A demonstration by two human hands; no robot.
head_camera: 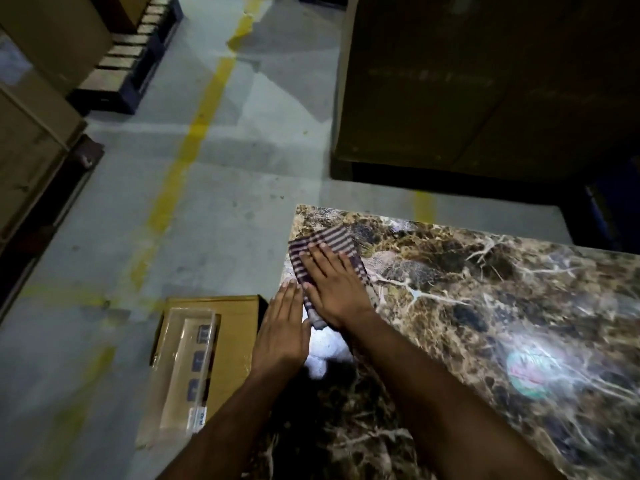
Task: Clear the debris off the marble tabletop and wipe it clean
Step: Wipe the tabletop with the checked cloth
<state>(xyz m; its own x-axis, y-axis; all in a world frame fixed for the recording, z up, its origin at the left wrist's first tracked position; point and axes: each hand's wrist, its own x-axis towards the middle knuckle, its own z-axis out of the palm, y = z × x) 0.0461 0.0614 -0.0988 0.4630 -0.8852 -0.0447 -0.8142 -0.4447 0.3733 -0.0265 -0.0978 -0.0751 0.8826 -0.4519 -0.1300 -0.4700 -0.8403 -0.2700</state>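
A striped cloth (327,258) is pressed flat onto the marble table (485,306) near its far left corner by the right hand (334,289), fingers straight and spread, nothing gripped. The left hand (282,332) is held open at the table's left edge, fingers straight. White debris (329,348) lies just beside both hands. A cardboard box (228,341) sits on the floor below, a clear plastic tray (187,368) on it.
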